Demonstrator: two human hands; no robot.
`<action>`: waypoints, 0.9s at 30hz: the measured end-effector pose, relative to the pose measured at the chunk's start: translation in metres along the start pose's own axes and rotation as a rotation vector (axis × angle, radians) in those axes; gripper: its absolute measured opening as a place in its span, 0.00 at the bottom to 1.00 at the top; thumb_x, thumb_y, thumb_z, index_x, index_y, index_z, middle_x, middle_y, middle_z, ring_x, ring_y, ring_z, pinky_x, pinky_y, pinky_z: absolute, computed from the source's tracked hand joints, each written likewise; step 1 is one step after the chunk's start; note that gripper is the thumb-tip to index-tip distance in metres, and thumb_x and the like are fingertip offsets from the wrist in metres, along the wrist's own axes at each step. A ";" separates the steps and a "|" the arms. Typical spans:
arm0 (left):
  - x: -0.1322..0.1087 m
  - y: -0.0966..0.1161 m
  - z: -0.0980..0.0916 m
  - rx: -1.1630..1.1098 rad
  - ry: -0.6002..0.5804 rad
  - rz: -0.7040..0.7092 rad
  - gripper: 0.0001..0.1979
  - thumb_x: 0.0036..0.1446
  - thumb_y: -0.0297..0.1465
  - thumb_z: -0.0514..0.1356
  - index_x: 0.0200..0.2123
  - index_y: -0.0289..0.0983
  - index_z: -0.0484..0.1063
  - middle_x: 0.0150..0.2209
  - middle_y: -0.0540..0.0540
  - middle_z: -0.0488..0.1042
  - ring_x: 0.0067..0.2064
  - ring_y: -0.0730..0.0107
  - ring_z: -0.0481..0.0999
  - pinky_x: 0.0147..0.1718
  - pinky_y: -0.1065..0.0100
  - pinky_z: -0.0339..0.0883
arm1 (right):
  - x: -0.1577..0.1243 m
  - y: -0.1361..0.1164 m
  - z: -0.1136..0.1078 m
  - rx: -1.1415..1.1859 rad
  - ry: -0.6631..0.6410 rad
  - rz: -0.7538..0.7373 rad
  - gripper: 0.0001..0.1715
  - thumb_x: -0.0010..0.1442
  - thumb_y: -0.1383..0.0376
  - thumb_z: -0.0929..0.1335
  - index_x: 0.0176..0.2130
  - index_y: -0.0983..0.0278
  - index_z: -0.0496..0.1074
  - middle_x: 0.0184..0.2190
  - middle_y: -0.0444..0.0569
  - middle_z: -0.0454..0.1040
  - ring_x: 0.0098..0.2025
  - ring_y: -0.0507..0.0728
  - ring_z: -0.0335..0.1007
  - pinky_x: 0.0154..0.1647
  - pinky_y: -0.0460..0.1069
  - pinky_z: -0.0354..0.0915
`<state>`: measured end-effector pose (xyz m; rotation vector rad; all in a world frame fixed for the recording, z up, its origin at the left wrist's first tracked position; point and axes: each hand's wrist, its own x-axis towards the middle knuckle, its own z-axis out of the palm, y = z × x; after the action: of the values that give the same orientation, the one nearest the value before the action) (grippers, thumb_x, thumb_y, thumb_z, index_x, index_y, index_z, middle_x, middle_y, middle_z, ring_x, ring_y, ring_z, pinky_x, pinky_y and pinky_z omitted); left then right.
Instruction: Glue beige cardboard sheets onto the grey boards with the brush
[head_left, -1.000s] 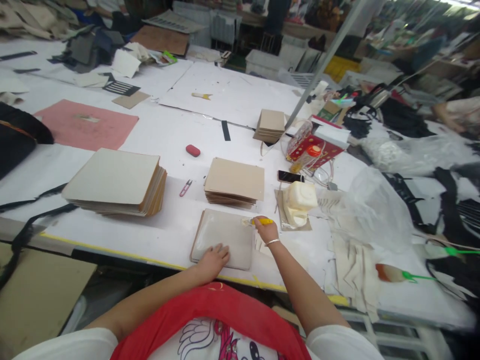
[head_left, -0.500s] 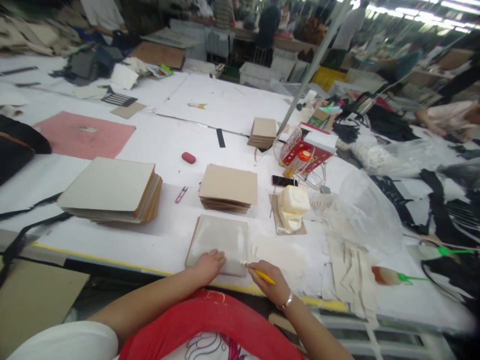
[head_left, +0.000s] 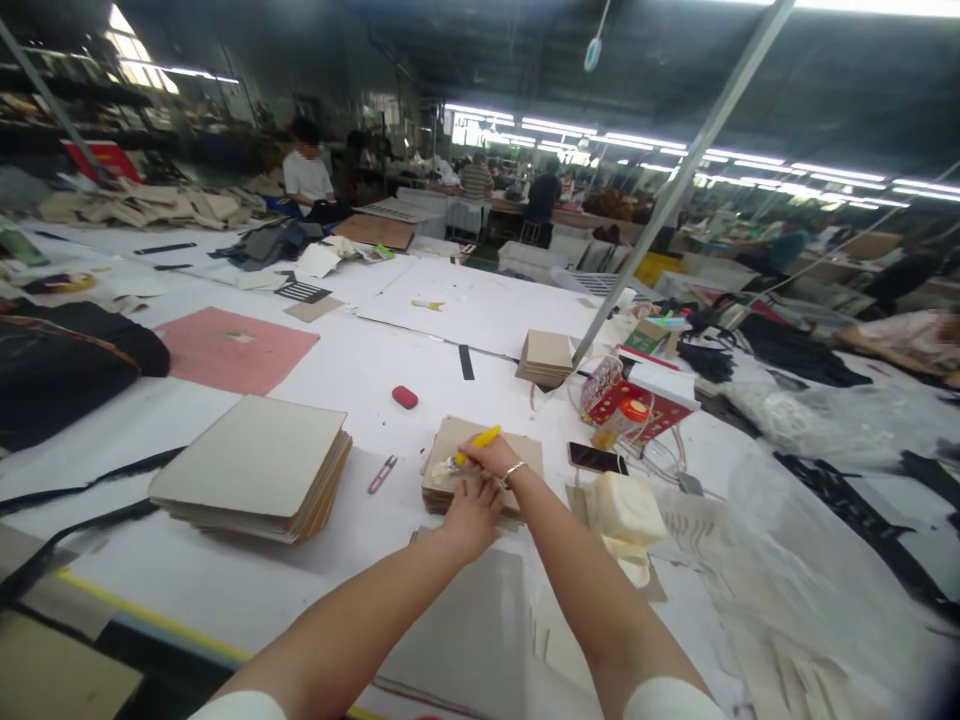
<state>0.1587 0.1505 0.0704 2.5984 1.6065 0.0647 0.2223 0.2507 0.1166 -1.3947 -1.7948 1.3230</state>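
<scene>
My right hand (head_left: 491,458) is closed around a brush with a yellow handle (head_left: 484,437). The bristle end is low over the top sheet of a stack of beige boards (head_left: 454,432), where a pale wet patch shows. My left hand (head_left: 472,515) rests on the near edge of that stack, fingers spread, just below the right hand. Nearer to me lies a smooth grey board (head_left: 476,630), partly under my left forearm. To the right of my right forearm stands a cream-coloured plastic container (head_left: 626,508) on a piece of board.
A taller stack of grey-white boards (head_left: 255,455) stands at left. Pink-handled thread snips (head_left: 382,474) and a red oval case (head_left: 405,397) lie between the stacks. Further right are a phone (head_left: 597,458), a red box (head_left: 645,395) and a slanting metal pole (head_left: 675,190).
Both hands have moved forward from the grey board to the beige stack, the right one carrying the brush. The head view has tilted up, showing more of the room.
</scene>
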 end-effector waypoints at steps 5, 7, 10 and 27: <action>-0.001 -0.003 0.007 0.024 0.006 0.022 0.31 0.52 0.42 0.53 0.57 0.39 0.50 0.59 0.37 0.51 0.58 0.48 0.50 0.50 0.45 0.46 | 0.040 0.028 -0.015 0.006 0.284 0.080 0.11 0.51 0.61 0.64 0.28 0.67 0.69 0.18 0.45 0.70 0.16 0.46 0.59 0.19 0.41 0.59; 0.000 -0.003 0.005 0.022 0.016 0.028 0.29 0.52 0.40 0.54 0.57 0.40 0.52 0.59 0.38 0.52 0.57 0.49 0.51 0.49 0.46 0.48 | 0.038 0.038 -0.031 -0.009 0.371 0.108 0.12 0.52 0.60 0.63 0.29 0.68 0.69 0.19 0.46 0.70 0.15 0.45 0.58 0.18 0.42 0.58; 0.005 -0.001 0.000 0.019 0.057 0.025 0.25 0.53 0.39 0.53 0.54 0.40 0.56 0.56 0.38 0.57 0.54 0.51 0.55 0.46 0.48 0.52 | 0.018 0.052 -0.065 -0.064 0.472 0.138 0.16 0.54 0.59 0.61 0.29 0.70 0.69 0.19 0.47 0.70 0.15 0.46 0.57 0.17 0.42 0.57; 0.020 0.007 -0.018 0.072 -0.014 -0.003 0.13 0.53 0.35 0.54 0.40 0.34 0.68 0.40 0.39 0.67 0.43 0.56 0.64 0.36 0.61 0.63 | -0.207 0.069 -0.073 -0.571 0.322 -0.336 0.14 0.57 0.58 0.61 0.39 0.60 0.72 0.31 0.48 0.73 0.34 0.53 0.68 0.38 0.48 0.64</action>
<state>0.1723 0.1665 0.0888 2.6433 1.6375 -0.0110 0.3847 0.0880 0.1174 -1.3902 -2.1383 0.3954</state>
